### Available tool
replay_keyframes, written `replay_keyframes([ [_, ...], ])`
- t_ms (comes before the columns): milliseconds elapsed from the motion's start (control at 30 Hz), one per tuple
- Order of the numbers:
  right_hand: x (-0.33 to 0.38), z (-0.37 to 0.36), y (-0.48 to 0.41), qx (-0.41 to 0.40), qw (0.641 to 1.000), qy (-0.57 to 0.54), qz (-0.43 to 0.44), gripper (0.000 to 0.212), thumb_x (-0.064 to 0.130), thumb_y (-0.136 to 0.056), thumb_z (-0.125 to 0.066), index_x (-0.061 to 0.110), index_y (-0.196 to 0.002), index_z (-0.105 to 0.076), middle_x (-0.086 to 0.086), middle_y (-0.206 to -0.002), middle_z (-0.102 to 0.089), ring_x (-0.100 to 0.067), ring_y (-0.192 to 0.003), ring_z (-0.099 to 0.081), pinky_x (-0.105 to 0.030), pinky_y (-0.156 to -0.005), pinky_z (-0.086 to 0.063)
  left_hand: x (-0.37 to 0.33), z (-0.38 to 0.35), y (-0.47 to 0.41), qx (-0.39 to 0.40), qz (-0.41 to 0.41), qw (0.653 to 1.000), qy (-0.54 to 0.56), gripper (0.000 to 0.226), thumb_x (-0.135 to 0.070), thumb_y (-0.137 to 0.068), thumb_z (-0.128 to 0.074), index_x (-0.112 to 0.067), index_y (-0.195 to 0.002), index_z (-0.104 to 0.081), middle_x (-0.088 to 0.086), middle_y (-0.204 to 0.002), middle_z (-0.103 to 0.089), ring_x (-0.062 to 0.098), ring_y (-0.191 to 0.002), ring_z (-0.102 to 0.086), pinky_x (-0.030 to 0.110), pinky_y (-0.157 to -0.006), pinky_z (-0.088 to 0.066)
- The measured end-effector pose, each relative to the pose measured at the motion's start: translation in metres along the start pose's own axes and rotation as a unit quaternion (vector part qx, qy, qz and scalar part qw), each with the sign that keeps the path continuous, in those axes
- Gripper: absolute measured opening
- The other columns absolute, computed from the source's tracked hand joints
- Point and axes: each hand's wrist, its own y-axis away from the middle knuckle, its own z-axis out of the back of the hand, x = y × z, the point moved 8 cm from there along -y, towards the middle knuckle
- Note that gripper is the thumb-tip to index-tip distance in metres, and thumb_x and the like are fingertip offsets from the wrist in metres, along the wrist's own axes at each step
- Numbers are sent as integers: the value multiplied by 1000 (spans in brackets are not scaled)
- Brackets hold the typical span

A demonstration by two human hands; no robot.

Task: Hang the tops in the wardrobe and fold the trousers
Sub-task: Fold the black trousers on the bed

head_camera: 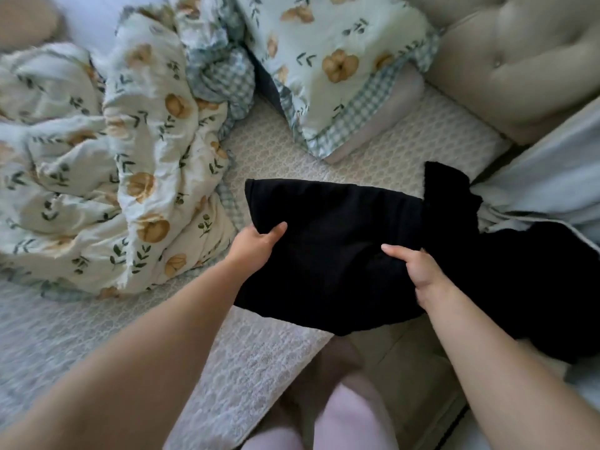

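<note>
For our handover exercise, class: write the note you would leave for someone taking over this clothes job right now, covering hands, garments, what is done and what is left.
Hands: the left hand grips the black garment at its left edge; the right hand grips its right side.
Things: the garment is held low over the bed, beside the floral duvet. More black cloth lies to its right; I cannot tell if it is separate.
Done: nothing finished shows.
Left: fold or hang this piece; no wardrobe is in view.

The black garment (pixel 334 241), plain and matte, lies doubled over at the near edge of the bed (pixel 276 352), its left part flat, its right part bunched.
</note>
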Motion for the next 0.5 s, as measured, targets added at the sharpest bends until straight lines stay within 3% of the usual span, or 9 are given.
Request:
replay_keyframes([
  [100, 5, 17, 61, 8, 999, -40, 27, 25, 13, -86, -59, 2, -106, -66, -16, -98, -70, -26, -80, -70, -29, -61, -57, -35, 1, 35, 31, -56, 998, -25, 45, -49, -89, -58, -15, -118, -62, -2, -100, -63, 20, -98, -62, 27, -82, -44],
  [233, -6, 51, 141, -22, 993, -101, 62, 23, 16, -85, -60, 4, -102, -68, -14, -94, -72, -27, -83, -70, -35, -71, -54, -72, -7, 98, 80, -126, 986, -71, 41, -49, -90, -56, -15, -113, -63, -5, -89, -61, 13, -80, -59, 23, -71, -42],
  [400, -34, 93, 218, -78, 982, -152, 86, 39, 21, -75, -67, 2, -109, -66, -17, -104, -70, -32, -96, -67, -39, -80, -52, -99, -26, 166, 104, -188, 970, -116, 45, -49, -89, -58, -11, -113, -64, -1, -91, -63, 16, -80, -59, 27, -73, -44],
  [500, -47, 114, 255, -95, 976, -167, 99, 27, 19, -83, -62, 3, -104, -67, -16, -102, -70, -31, -94, -67, -38, -79, -52, -104, -46, 199, 134, -213, 960, -126, 46, -48, -89, -58, -11, -115, -64, -1, -90, -63, 15, -78, -61, 27, -72, -46],
])
